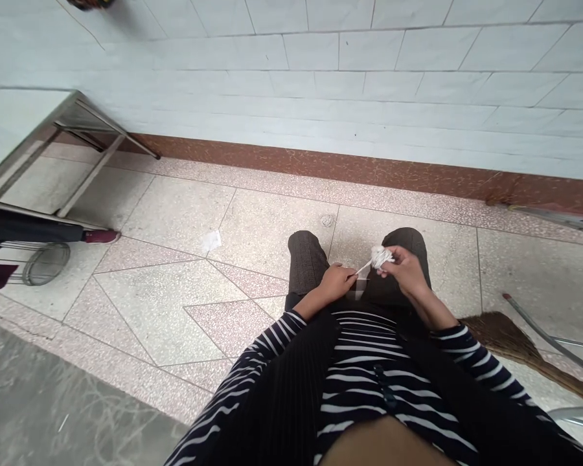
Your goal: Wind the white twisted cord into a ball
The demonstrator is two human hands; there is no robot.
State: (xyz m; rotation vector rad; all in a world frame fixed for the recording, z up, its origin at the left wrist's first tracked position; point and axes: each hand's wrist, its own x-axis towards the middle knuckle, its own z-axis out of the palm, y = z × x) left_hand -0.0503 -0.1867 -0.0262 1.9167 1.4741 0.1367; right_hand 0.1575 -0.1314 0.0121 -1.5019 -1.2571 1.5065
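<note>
Above my right knee, my right hand (404,270) is closed on a small ball of white yarn (381,257), with the fingers at its right side. A short strand of yarn (363,268) stretches from the ball down to my left hand (339,281). The fingers of that hand are pressed together on the strand, beside my left thigh. A thin pale tip (363,279) pokes out just below the left fingertips; its kind cannot be made out. On the floor beyond my knees lies a second small whitish ball (326,220), apart from both hands.
A white-topped metal table (26,110) stands at the left by the tiled wall (369,52). Below it show another person's shoe (102,236) and a wire basket (46,264). White paper (211,241) lies on the floor. A broom (502,333) and metal chair legs (554,336) are at my right.
</note>
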